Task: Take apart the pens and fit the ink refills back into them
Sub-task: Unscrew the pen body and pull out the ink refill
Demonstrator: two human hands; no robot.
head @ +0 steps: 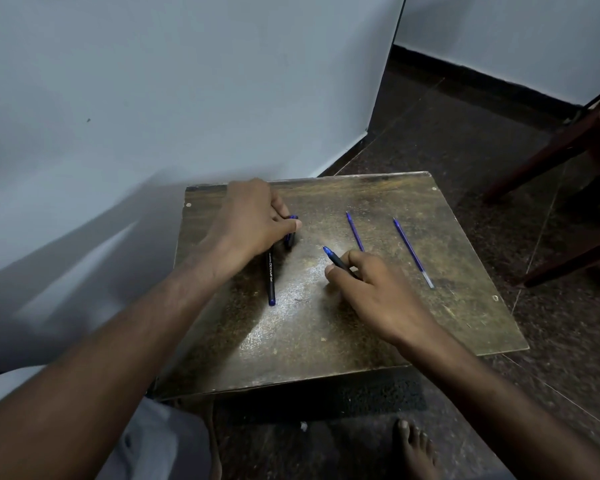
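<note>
On a worn brown board point(378, 327), my left hand point(250, 220) presses its fingers around small dark blue pen parts point(290, 233) at the upper left. A black pen barrel point(271, 278) with white lettering lies just below that hand, its blue end toward me. My right hand point(371, 292) grips a black pen with a blue tip point(333, 257) that points up and left. Two loose blue ink refills lie on the board: one point(355, 232) just above my right hand, partly hidden by it, the other point(413, 252) farther right.
The board rests on a low stand against a pale wall point(153, 98). Dark speckled floor point(465, 140) surrounds it. A wooden chair's legs point(568, 209) stand at the right. My bare foot point(414, 448) is on the floor below the board.
</note>
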